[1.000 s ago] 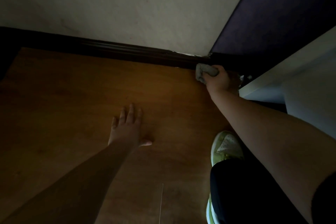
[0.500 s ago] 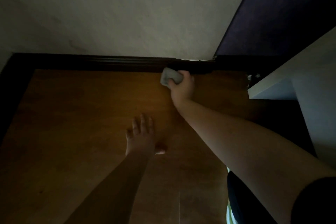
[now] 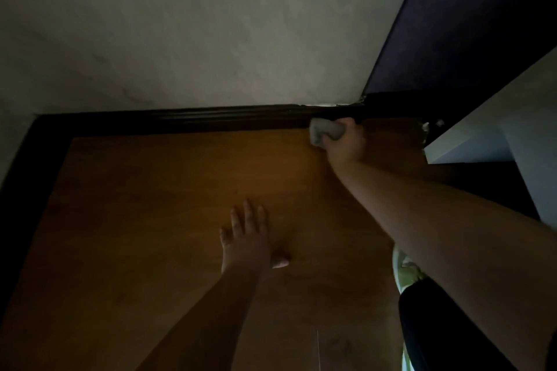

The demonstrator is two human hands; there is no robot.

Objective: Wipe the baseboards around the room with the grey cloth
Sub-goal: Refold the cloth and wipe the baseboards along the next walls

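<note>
1. My right hand (image 3: 346, 144) has the grey cloth (image 3: 324, 132) bunched up in curled fingers, and the cloth sticks out on the left side of my fist.
2. Cloth is pressed against the dark baseboard (image 3: 211, 120), down where it meets the wood floor (image 3: 165, 190), close to the corner.
3. My left hand (image 3: 245, 242) is flat on the floor with fingers spread, holding nothing, well apart from the cloth.
4. No containers anywhere, just a white cabinet (image 3: 497, 129) on the right.
</note>
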